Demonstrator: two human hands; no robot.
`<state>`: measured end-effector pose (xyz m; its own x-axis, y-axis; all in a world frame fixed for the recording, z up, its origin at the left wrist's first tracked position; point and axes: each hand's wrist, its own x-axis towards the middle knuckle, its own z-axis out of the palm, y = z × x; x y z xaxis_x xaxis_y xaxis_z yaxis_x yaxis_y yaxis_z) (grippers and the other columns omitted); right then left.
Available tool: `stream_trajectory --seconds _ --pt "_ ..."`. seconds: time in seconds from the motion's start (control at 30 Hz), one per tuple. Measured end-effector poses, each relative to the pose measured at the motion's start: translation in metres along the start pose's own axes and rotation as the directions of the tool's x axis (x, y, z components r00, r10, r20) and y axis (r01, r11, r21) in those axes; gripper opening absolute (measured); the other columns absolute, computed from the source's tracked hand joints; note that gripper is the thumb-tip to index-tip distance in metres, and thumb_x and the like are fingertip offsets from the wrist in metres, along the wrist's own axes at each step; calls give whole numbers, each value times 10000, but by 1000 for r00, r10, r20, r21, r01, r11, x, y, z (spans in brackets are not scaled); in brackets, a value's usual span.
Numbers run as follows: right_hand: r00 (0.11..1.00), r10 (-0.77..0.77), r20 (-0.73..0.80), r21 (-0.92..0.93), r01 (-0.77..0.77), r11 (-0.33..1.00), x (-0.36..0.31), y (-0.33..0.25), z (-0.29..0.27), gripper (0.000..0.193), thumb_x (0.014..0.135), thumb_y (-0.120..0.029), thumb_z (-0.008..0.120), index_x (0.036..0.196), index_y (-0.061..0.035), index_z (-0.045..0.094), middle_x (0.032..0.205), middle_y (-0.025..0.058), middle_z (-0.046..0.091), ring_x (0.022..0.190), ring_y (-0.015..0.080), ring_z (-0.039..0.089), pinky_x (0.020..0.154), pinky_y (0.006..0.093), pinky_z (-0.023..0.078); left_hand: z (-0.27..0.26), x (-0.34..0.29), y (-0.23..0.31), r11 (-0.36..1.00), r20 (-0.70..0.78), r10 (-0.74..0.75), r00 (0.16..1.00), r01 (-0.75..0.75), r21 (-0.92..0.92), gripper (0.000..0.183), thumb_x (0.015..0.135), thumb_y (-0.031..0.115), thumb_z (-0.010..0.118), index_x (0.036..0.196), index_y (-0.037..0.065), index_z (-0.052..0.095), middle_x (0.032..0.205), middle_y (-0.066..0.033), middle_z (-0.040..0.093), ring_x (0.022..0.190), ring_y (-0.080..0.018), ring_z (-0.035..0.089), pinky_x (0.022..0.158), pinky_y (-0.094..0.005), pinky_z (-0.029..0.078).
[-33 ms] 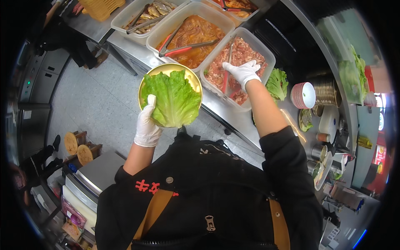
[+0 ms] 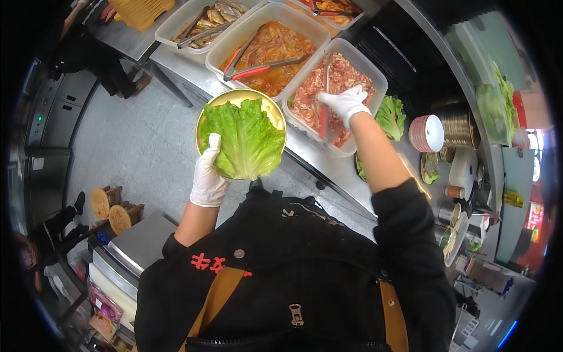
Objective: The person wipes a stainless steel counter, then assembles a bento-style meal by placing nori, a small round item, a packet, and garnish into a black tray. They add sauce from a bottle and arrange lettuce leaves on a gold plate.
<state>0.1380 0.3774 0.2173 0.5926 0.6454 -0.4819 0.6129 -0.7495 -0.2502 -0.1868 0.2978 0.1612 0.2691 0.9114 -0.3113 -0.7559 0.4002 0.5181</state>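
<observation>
My left hand point(image 2: 209, 176), in a white glove, grips the rim of a round gold-coloured metal bowl point(image 2: 280, 111), thumb on top. A large green lettuce leaf point(image 2: 246, 138) lies in the bowl and covers most of it. Over a clear plastic tub point(image 2: 380, 76) of sliced raw meat point(image 2: 355, 69), my gloved right hand point(image 2: 347, 104) is closed on red-and-metal tongs point(image 2: 324, 120), which lie along the meat. Part of the tongs is hidden under the hand.
Beside the meat stand a tub of meat in orange sauce point(image 2: 267, 44) with tongs across it and a tub of fish point(image 2: 220, 17). To the right are lettuce point(image 2: 390, 117), stacked bowls point(image 2: 427, 134) and metal pans. Wooden stools point(image 2: 126, 217) stand behind on the left; another person point(image 2: 111, 70) is far left.
My right hand has shifted slightly right within the meat tub, and the tongs have moved a little with it. My left hand and the bowl have barely moved.
</observation>
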Motion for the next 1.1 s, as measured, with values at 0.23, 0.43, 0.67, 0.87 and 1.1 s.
stream_trajectory --seconds 0.23,0.43,0.67,0.87,1.1 --pt "981 -105 161 -576 180 798 -46 82 -83 897 771 -274 724 1405 155 257 1250 307 574 1129 360 627 961 372 502 -6 17 2 999 50 -31 998 33 -43 461 998 214 586 1406 39 462 1328 -131 598 1181 -272 617 995 -457 523" --pt "843 -411 348 -618 535 576 -79 80 -108 895 809 -310 719 1470 74 254 1151 274 628 1005 369 669 848 422 532 -5 20 1 998 40 -27 999 29 -47 474 1000 230 587 1410 34 456 1339 -142 589 1182 -286 615 1001 -463 520" --pt "732 -542 412 -577 671 466 -52 69 -67 628 851 -289 700 1355 -5 455 980 234 671 945 387 666 810 442 531 11 4 -5 999 16 -21 1000 21 -45 472 993 215 597 1409 41 460 1339 -135 589 1191 -281 606 1007 -471 514" --pt "676 -578 456 -183 707 683 -35 93 -69 405 892 -215 669 1262 -58 617 924 169 694 855 300 674 810 381 526 12 1 -15 1000 -85 30 996 -30 -3 466 992 215 598 1407 51 465 1332 -129 594 1178 -277 611 998 -467 518" --pt "746 -600 289 248 547 800 -70 120 -138 568 895 -114 697 1435 -84 524 911 56 656 784 83 574 785 266 515 18 -4 -23 999 -82 48 996 -49 -13 473 991 234 602 1401 36 473 1337 -130 593 1190 -279 605 1007 -465 511"
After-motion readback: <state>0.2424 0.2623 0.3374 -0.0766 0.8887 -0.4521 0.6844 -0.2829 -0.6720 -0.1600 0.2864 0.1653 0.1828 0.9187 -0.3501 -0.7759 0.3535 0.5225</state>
